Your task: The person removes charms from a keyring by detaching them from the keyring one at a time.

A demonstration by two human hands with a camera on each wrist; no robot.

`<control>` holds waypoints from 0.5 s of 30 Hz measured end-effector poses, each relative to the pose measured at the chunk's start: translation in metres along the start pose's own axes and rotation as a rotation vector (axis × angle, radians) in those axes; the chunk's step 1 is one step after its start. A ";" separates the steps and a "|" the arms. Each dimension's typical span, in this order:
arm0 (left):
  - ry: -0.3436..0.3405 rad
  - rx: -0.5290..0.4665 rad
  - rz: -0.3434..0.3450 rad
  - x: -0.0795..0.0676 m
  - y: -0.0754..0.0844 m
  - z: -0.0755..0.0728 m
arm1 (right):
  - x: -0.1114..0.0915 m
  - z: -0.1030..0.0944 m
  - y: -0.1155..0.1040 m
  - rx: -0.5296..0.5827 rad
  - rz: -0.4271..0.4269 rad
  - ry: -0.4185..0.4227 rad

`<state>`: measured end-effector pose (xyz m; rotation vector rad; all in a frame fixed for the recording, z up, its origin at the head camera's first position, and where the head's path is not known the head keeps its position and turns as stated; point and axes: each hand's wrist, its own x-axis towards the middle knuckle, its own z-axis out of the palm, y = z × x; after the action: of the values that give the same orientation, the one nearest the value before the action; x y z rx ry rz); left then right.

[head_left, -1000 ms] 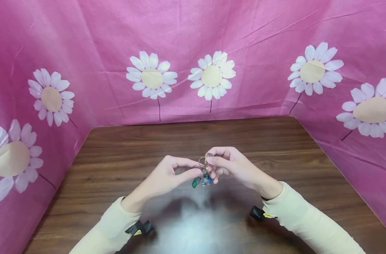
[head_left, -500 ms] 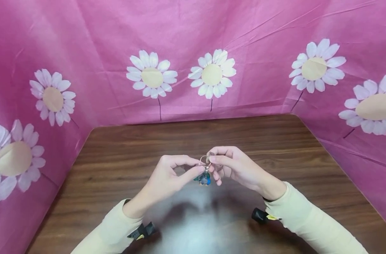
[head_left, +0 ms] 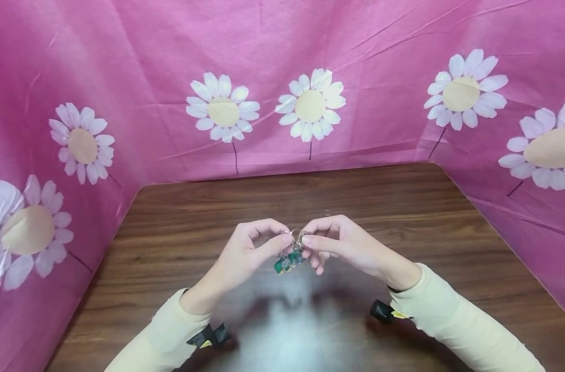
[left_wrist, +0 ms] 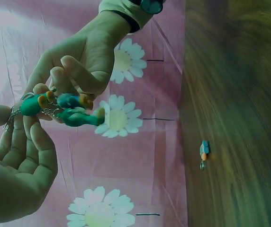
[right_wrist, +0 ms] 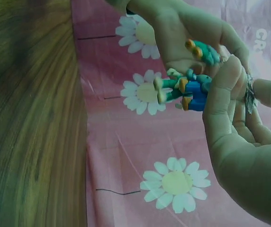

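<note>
left hand point(head_left: 245, 256): pinching key ring point(head_left: 295, 237), thumb tip moved up beside right fingers | charms point(head_left: 287, 261): hang under ring above table point(head_left: 180, 248), swung left since earlier | right hand point(head_left: 343, 243): pinching ring, slightly lower

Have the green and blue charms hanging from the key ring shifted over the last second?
Yes. The charms swung slightly left, then up toward the left hand, judged against the table beneath; the right hand barely moved.
</note>
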<state>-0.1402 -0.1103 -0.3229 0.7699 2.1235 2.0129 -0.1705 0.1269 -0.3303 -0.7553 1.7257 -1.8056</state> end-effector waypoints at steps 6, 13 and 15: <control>-0.047 -0.021 -0.062 0.002 -0.003 0.000 | -0.002 -0.003 0.000 -0.048 0.002 0.004; -0.049 -0.061 -0.113 0.003 -0.006 0.002 | -0.005 -0.004 0.001 0.073 0.011 0.021; -0.048 -0.074 -0.118 0.003 -0.006 0.002 | -0.005 -0.004 0.001 0.151 0.015 0.018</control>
<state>-0.1437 -0.1066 -0.3284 0.6589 2.0063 1.9802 -0.1700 0.1332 -0.3318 -0.6643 1.5806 -1.9130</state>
